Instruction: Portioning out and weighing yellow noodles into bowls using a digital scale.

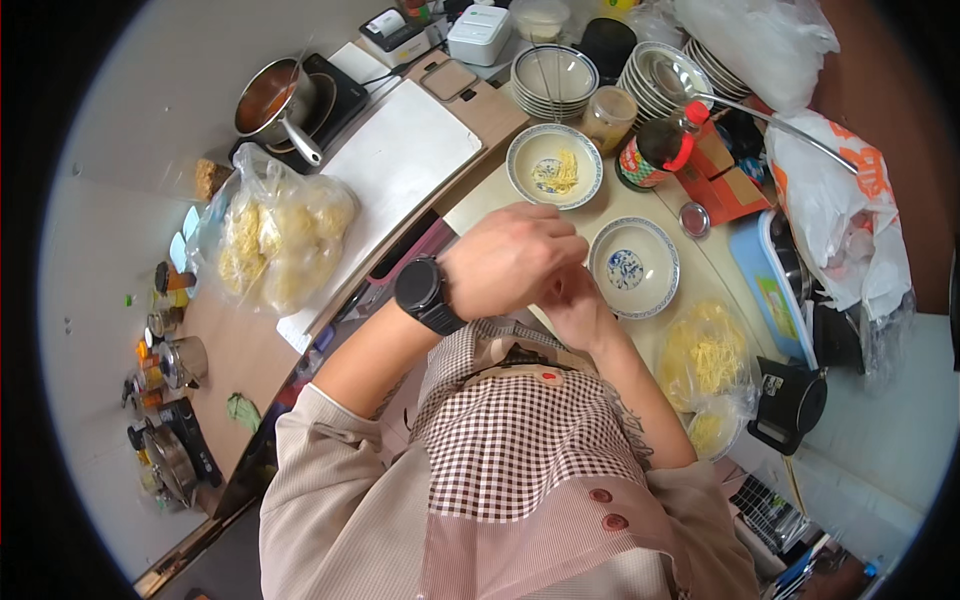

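Note:
My left hand [517,255], with a black watch on the wrist, is curled and lies over my right hand [574,307] in front of my checked apron. The fingertips of both hands are hidden, so whether they hold anything does not show. Just beyond them is a patterned bowl [517,184] with a small heap of yellow noodles [566,172] inside. A second bowl [656,262] stands right beside my right hand, its blue base pattern bare. To the right of my right forearm lies a clear plastic bag of noodles [709,360].
A saucepan of reddish liquid [266,101] sits on an induction cooker [337,94] at far left, near a bag of noodle bundles [285,232]. Stacked bowls [555,79], a dark sauce bottle [645,154] and a long-handled ladle [780,124] stand at the back. A black jug [791,405] is rightward.

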`<move>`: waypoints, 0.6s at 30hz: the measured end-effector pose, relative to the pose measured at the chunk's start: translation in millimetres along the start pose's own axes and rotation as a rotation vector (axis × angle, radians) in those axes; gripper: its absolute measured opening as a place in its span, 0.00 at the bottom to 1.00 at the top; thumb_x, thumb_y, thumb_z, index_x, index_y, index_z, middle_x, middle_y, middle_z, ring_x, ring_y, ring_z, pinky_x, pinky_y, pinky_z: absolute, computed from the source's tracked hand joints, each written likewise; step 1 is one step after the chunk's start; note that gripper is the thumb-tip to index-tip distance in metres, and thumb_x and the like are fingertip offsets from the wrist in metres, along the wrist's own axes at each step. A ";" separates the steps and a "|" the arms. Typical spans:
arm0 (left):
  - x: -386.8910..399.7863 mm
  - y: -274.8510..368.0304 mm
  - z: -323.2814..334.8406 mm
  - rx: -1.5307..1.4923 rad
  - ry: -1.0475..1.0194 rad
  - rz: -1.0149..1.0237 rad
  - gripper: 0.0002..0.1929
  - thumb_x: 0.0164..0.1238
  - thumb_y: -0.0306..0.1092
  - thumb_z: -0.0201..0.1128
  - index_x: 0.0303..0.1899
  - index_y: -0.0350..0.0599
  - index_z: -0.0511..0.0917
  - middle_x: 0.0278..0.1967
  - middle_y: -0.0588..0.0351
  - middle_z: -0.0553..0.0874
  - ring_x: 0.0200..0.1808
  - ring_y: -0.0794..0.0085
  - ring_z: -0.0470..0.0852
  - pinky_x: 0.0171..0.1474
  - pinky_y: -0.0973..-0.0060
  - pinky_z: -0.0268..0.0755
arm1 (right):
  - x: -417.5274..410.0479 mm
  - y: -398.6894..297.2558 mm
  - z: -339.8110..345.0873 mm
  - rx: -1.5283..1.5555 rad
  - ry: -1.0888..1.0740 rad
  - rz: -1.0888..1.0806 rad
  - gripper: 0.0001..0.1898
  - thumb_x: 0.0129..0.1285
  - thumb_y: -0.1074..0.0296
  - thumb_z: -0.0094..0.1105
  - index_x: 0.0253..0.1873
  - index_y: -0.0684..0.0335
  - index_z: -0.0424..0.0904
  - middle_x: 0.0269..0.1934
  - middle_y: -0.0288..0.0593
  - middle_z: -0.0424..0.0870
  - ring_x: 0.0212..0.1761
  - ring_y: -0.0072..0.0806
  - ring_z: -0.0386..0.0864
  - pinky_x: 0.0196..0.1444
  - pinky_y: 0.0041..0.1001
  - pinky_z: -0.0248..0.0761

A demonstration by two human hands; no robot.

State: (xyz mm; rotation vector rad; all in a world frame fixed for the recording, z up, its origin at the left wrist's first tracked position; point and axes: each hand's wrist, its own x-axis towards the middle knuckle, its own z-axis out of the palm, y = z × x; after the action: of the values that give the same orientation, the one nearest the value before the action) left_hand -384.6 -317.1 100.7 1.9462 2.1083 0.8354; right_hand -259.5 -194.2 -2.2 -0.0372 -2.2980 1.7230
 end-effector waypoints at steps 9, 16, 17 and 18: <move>-30.7 -4.7 17.6 -0.323 0.251 -0.249 0.12 0.62 0.30 0.75 0.46 0.40 0.86 0.40 0.54 0.88 0.39 0.62 0.88 0.43 0.69 0.81 | 16.3 -24.5 -32.4 0.380 -0.153 0.416 0.23 0.80 0.57 0.44 0.43 0.70 0.84 0.26 0.29 0.73 0.29 0.15 0.65 0.34 0.22 0.62; -39.6 -1.9 31.6 -0.616 0.402 -0.407 0.09 0.60 0.24 0.73 0.42 0.39 0.87 0.36 0.54 0.88 0.39 0.65 0.88 0.44 0.71 0.81 | 21.1 -33.7 -41.7 0.498 -0.124 0.585 0.21 0.78 0.58 0.48 0.41 0.69 0.86 0.26 0.31 0.76 0.29 0.16 0.69 0.35 0.21 0.63; -42.5 1.7 34.0 -0.391 0.492 -0.165 0.09 0.59 0.22 0.72 0.43 0.38 0.87 0.37 0.55 0.89 0.40 0.65 0.88 0.44 0.72 0.81 | 21.4 -33.2 -42.9 0.496 -0.126 0.586 0.21 0.78 0.58 0.48 0.41 0.69 0.86 0.26 0.31 0.76 0.29 0.16 0.69 0.35 0.21 0.63; -47.4 7.6 31.4 -0.308 0.459 -0.081 0.12 0.58 0.22 0.71 0.45 0.39 0.87 0.39 0.53 0.89 0.44 0.62 0.88 0.48 0.69 0.80 | 22.0 -32.2 -44.9 0.601 -0.127 0.571 0.19 0.77 0.59 0.51 0.41 0.69 0.86 0.28 0.33 0.79 0.31 0.16 0.71 0.36 0.21 0.64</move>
State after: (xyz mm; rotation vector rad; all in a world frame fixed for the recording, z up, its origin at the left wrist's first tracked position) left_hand -356.4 -353.3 66.3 1.6126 2.0953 1.6053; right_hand -266.0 -157.5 44.1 -0.5180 -1.8490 2.7044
